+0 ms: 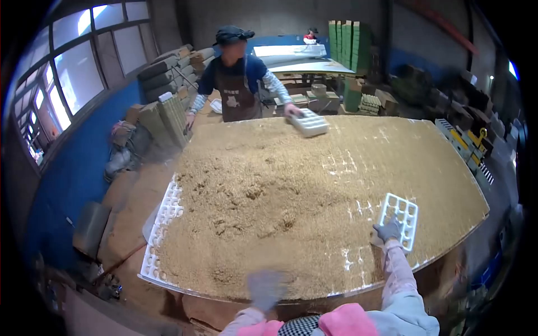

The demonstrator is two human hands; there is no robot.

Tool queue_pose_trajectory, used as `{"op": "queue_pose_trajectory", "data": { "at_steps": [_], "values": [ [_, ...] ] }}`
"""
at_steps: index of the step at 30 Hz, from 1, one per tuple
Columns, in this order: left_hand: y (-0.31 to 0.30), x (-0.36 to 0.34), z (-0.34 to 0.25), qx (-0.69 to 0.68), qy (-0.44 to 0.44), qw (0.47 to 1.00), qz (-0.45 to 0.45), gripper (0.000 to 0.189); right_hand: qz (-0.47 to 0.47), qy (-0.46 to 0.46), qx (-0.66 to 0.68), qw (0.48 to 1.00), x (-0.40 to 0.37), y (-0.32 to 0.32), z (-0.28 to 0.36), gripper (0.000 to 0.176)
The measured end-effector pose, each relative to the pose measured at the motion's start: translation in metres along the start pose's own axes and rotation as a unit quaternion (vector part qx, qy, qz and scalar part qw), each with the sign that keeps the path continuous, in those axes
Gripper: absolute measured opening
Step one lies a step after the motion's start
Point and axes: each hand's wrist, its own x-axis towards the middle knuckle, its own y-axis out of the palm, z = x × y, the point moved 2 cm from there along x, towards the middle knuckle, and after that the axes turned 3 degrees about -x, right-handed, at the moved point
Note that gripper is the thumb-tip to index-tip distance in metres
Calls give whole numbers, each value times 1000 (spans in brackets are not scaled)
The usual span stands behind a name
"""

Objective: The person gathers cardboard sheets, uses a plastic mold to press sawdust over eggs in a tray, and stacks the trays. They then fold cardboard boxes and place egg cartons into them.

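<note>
Shows, with grip closed on its left side, a white gridded tray (408,224) in the gloved right hand (388,228), over brown granules (314,185) spread across the desk (235,297). Places the gloved left hand (268,287), motion-blurred, near the close edge; cannot tell whether open or closed. Includes, opposite, a co-worker (235,84) with one hand on a pale tray (309,123).

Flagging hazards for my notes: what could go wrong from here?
The left hand, blurred close to the near edge, might knock loose grains off the board. The white tray under the right hand might catch where white patches show among the grains.
</note>
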Motion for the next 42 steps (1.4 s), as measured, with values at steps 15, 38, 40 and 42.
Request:
{"op": "queue_pose_trajectory", "data": {
  "at_steps": [15, 38, 40, 42],
  "values": [
    [-31, -8, 40, 45, -56, 995, -72, 64, 132, -563, -15, 815, -86, 106, 227, 91],
    [-91, -211, 559, -163, -472, 854, -147, 60, 49, -542, -104, 833, -437, 264, 491, 39],
    [-75, -239, 567, -317, -426, 824, -199, 57, 151, -545, -133, 814, -487, 260, 519, 58],
    [-55, -255, 570, -494, -371, 746, -250, 55, 118, -569, -151, 800, -512, 249, 518, 76]
  ]
}}
